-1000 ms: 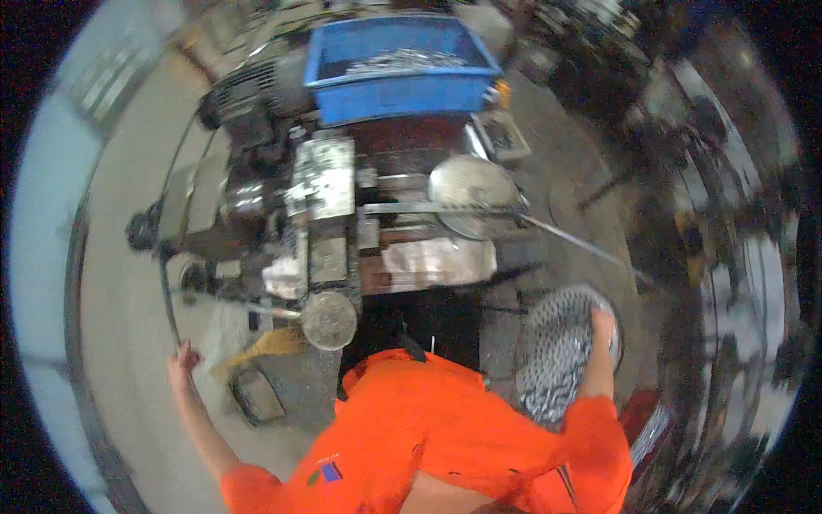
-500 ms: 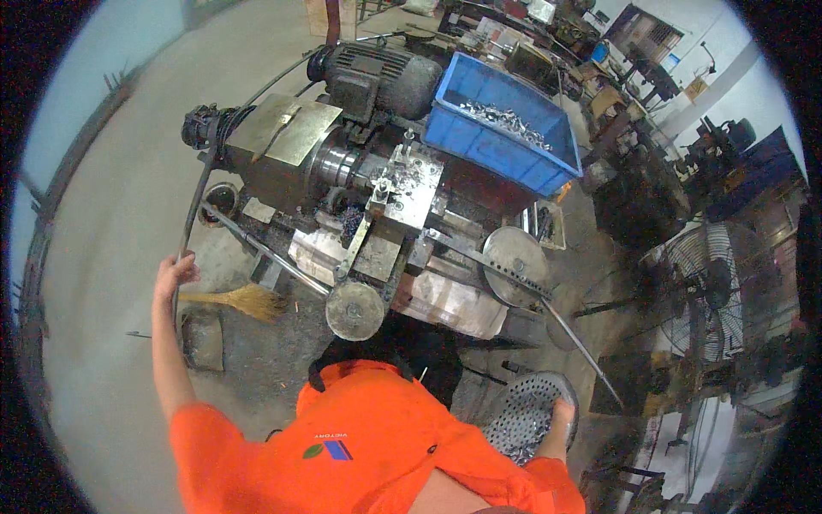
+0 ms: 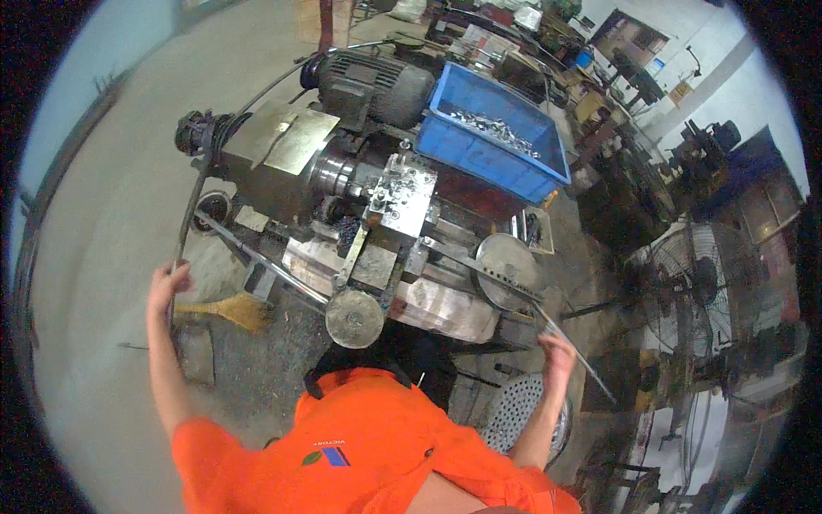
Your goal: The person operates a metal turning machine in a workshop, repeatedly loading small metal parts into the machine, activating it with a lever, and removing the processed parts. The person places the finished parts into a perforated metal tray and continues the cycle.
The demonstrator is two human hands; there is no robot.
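Observation:
At the far left, my left hand (image 3: pixel 166 287) is wrapped round a long dark rod (image 3: pixel 192 210) that slants up to the small lathe (image 3: pixel 295 167). My right hand (image 3: pixel 558 355) is raised at the lower right, beside the end of a long metal lever bar (image 3: pixel 578 355). Its fingers are curled together and slightly blurred; anything between them is too small to make out. Below it, a perforated metal basin (image 3: pixel 512 411) is partly hidden by my right forearm. On the lathe, the bright chuck (image 3: pixel 336 174) faces the tool block (image 3: pixel 402 199).
Behind the lathe, a blue crate (image 3: pixel 488 158) holds many small metal pieces, next to an electric motor (image 3: pixel 377 88). A round metal disc (image 3: pixel 509 270) sits on the lathe's right end. A straw broom (image 3: pixel 229 311) lies at left; a floor fan (image 3: pixel 693 287) stands at right.
My right hand has come up out of the perforated basin towards the lever bar. My left hand stays on the dark rod, slightly lower in view. The whole view has shifted a little.

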